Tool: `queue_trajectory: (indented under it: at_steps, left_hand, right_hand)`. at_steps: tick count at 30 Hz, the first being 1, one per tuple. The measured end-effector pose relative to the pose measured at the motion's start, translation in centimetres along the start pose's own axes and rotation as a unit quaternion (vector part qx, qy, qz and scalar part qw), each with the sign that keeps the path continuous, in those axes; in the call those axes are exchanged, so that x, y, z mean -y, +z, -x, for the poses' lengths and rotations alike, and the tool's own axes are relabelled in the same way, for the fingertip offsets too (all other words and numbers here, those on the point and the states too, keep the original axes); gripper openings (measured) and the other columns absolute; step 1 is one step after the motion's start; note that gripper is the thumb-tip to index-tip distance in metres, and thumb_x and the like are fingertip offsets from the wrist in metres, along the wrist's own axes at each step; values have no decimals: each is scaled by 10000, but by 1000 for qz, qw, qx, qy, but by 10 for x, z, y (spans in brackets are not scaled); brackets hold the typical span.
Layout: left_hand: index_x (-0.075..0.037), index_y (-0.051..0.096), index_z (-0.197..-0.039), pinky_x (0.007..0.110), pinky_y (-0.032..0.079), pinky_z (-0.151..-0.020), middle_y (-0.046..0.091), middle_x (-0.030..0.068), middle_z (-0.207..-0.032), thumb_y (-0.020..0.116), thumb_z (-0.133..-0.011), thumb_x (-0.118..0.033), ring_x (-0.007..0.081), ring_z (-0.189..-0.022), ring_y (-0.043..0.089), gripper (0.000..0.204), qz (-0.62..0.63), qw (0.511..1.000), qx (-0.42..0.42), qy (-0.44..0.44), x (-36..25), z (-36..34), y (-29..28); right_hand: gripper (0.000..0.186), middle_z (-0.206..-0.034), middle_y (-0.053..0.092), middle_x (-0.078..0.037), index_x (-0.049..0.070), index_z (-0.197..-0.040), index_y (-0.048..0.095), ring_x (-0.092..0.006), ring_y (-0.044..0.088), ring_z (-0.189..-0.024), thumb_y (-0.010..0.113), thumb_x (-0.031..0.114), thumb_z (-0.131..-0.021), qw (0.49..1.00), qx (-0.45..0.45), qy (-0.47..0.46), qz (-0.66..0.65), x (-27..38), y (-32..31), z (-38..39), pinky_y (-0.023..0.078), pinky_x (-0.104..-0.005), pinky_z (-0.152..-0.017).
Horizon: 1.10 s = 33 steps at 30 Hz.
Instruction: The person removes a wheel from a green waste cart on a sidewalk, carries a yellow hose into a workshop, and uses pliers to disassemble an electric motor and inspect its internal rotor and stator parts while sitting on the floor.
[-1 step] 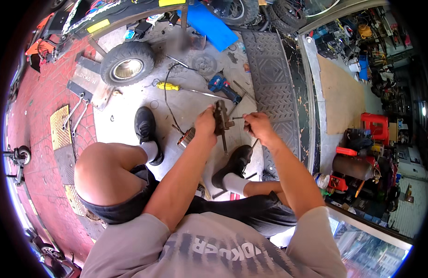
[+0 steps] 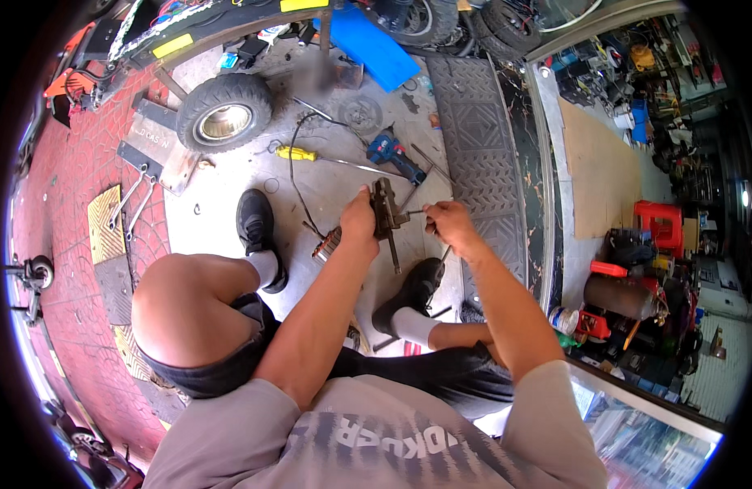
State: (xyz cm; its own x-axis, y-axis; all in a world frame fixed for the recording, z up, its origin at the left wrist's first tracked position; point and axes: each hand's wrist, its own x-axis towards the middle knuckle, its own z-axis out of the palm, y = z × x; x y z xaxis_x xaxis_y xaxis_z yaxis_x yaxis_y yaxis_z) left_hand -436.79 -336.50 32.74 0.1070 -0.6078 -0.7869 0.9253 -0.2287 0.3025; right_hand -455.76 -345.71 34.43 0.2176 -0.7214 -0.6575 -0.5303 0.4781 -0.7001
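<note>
Concrete floor strewn with tools, red brick paving, cluttered shop

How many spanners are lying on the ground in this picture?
2. Both spanners lie side by side left of the person's knee, at the yellow mat's edge: one, the other. More may be hidden among the clutter.

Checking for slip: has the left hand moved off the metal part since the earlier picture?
No. The left hand grips the metal part at the same spot, just right of the black shoe.
</note>
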Motion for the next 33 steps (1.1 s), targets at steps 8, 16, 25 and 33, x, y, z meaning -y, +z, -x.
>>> queue_trajectory:
  at_steps: [8,16,25,33]
  left_hand:
    - [-88,643,-1112,450,566,-737,708,70,-941,624,-920,-179,234,-829,696,213,-47,999,-1,19,-7,-33,-33]
    - [6,575,-1247,405,596,-736,675,103,-942,583,-844,8,240,-818,687,403,-28,997,-59,35,-5,-69,-45]
    - [31,582,-1320,349,557,-670,662,109,-899,635,-814,47,211,-720,644,508,-231,960,-128,89,-1,-117,-43]
    - [7,614,-1389,360,570,-750,693,155,-1034,684,-792,-11,245,-845,683,602,-225,950,-201,75,-3,-151,-55]
  right_hand:
    - [390,-1022,766,-200,12,-1023,761,-277,751,-978,681,384,-938,885,-48,-31,462,-61,33,-85,563,-395,-840]
    - [399,-913,726,-39,30,-1082,758,-155,639,-788,733,405,-948,990,130,-15,46,-10,75,-89,510,-330,-659]
    - [293,-898,728,-38,21,-1072,733,-149,657,-767,723,294,-966,989,141,39,35,3,54,-116,509,-308,-654]
    - [244,-849,726,-61,6,-991,728,-156,688,-697,705,248,-968,994,48,94,-36,-25,-33,-110,466,-318,-585]
